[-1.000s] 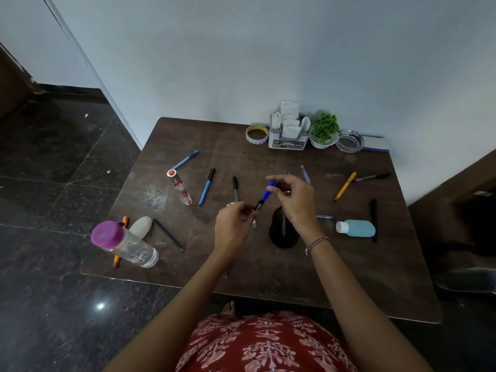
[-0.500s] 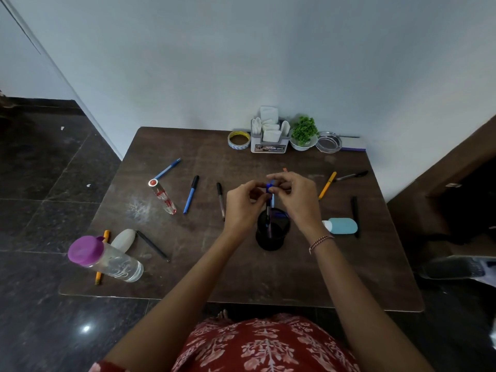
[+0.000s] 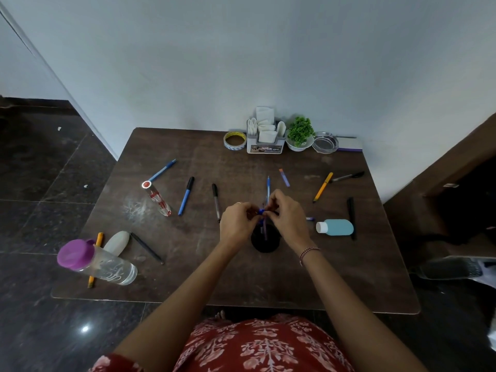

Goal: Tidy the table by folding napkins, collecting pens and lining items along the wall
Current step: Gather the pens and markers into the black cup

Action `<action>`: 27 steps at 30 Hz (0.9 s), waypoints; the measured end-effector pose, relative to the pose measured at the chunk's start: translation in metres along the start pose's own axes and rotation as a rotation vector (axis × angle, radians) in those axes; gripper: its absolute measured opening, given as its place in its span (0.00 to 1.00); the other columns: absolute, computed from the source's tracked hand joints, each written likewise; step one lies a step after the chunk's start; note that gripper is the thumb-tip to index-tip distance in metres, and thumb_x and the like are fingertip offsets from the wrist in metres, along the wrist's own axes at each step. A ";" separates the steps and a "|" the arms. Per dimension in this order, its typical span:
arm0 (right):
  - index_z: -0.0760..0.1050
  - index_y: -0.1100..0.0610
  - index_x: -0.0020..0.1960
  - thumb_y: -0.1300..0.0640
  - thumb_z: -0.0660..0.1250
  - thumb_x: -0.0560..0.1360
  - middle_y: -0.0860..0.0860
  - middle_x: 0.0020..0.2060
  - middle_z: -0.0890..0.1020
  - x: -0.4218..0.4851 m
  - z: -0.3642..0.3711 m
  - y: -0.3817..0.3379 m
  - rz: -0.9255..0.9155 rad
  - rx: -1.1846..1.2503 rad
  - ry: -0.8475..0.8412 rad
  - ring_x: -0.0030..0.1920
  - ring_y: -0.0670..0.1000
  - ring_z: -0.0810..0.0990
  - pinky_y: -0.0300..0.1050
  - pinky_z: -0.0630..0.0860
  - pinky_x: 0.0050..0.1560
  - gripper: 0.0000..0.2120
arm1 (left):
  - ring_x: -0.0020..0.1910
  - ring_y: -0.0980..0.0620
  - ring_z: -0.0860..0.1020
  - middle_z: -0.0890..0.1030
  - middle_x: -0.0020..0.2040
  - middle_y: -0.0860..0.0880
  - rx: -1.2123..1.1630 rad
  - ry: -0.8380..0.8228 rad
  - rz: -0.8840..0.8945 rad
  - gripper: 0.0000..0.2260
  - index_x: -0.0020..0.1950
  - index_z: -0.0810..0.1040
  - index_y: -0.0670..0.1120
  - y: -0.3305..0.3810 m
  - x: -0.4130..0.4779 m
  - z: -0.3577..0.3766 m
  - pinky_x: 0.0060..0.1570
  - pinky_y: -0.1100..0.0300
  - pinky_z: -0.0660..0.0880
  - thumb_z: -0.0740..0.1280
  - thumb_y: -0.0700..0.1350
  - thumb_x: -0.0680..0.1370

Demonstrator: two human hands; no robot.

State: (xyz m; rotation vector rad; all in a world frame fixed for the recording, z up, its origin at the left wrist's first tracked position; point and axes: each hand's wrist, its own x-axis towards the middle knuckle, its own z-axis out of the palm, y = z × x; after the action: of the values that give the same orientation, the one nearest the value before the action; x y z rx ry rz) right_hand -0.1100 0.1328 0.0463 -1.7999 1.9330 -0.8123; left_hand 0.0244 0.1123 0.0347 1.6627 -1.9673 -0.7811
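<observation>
Fingers (image 3: 251, 210) of the left hand (image 3: 236, 224) and right hand (image 3: 288, 220) pinch a blue pen (image 3: 261, 211) just above the black pen holder (image 3: 265, 245).

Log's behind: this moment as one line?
phase: collecting pens | left hand: pinches blue pen | right hand: pinches blue pen | blue pen: over black cup | loose pens: several on table

One head-worn camera looks forward and steeply down from above the near edge of the surface (image 3: 241, 285). It faces the wall (image 3: 268, 63) behind, taking in the whole top and the floor (image 3: 40, 210) to the left.
</observation>
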 end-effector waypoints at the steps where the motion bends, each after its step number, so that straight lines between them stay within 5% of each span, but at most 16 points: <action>1: 0.66 0.49 0.41 0.62 0.71 0.70 0.48 0.40 0.80 0.000 0.001 0.002 0.000 -0.008 -0.004 0.44 0.49 0.79 0.49 0.78 0.43 0.15 | 0.43 0.57 0.79 0.82 0.47 0.51 0.022 0.001 -0.006 0.09 0.52 0.82 0.48 -0.001 0.001 0.001 0.42 0.63 0.76 0.71 0.47 0.73; 8: 0.66 0.48 0.42 0.62 0.71 0.70 0.49 0.42 0.80 0.007 0.006 0.007 0.015 0.011 -0.009 0.43 0.46 0.79 0.43 0.78 0.44 0.15 | 0.44 0.55 0.80 0.83 0.47 0.50 0.027 0.015 -0.028 0.07 0.51 0.83 0.47 -0.004 0.008 0.010 0.44 0.57 0.79 0.71 0.46 0.74; 13: 0.71 0.51 0.45 0.63 0.70 0.71 0.49 0.43 0.80 0.012 0.007 0.006 0.019 0.006 -0.022 0.40 0.43 0.76 0.27 0.65 0.37 0.10 | 0.42 0.55 0.80 0.83 0.46 0.50 0.016 0.021 -0.051 0.07 0.51 0.83 0.47 -0.006 0.015 0.012 0.41 0.62 0.77 0.70 0.45 0.75; 19: 0.75 0.52 0.49 0.64 0.68 0.72 0.49 0.45 0.79 0.017 0.007 0.007 0.010 0.002 -0.034 0.45 0.45 0.79 0.40 0.76 0.45 0.09 | 0.42 0.56 0.79 0.83 0.47 0.49 0.019 0.027 -0.063 0.08 0.52 0.83 0.47 -0.003 0.021 0.014 0.36 0.65 0.70 0.69 0.45 0.75; 23: 0.76 0.53 0.51 0.63 0.67 0.73 0.49 0.45 0.79 0.018 0.008 0.010 0.005 -0.035 -0.057 0.47 0.47 0.79 0.40 0.75 0.44 0.09 | 0.41 0.57 0.77 0.81 0.48 0.50 0.015 0.029 -0.055 0.08 0.54 0.82 0.47 -0.002 0.023 0.017 0.32 0.69 0.67 0.68 0.43 0.76; 27: 0.77 0.53 0.51 0.64 0.67 0.73 0.50 0.45 0.77 0.018 0.008 0.013 -0.011 -0.062 -0.045 0.48 0.47 0.76 0.36 0.68 0.44 0.09 | 0.41 0.56 0.79 0.82 0.47 0.50 0.003 0.021 -0.062 0.07 0.53 0.81 0.48 -0.004 0.024 0.019 0.37 0.63 0.77 0.68 0.44 0.76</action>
State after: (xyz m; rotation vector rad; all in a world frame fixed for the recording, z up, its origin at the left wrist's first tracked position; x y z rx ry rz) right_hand -0.1166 0.1140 0.0340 -1.8499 1.9414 -0.7170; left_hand 0.0104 0.0912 0.0176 1.7341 -1.9114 -0.7799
